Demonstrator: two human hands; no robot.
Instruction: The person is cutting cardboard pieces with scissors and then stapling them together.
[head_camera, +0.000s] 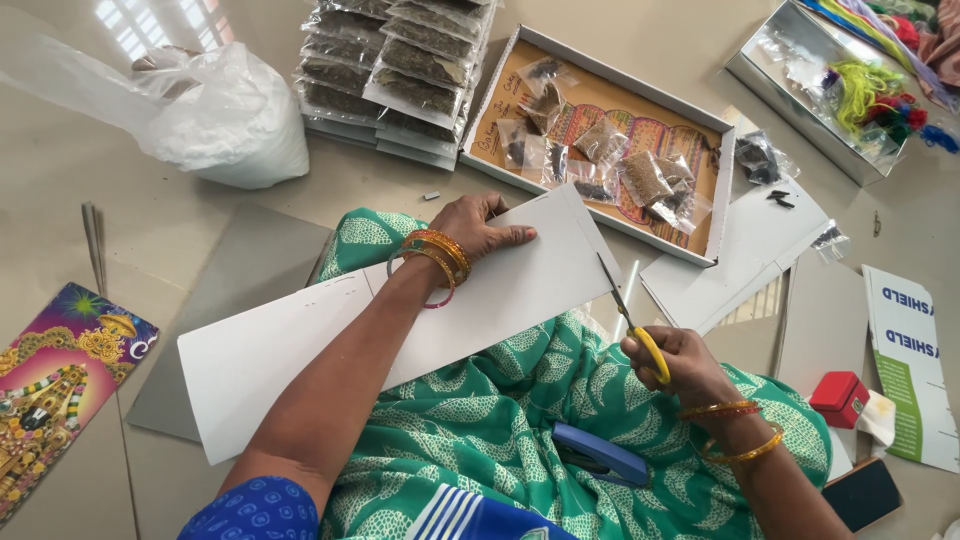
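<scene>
On the white card sheet (400, 330), the left hand (480, 228) presses flat while the right hand (680, 360) grasps yellow-handled scissors (632, 322) (cut seemingly unstarted).

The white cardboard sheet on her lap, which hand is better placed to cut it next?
The right hand: it holds the yellow-handled scissors with blades pointing at the white cardboard sheet. The left hand lies flat on the sheet, pinning it.
</scene>
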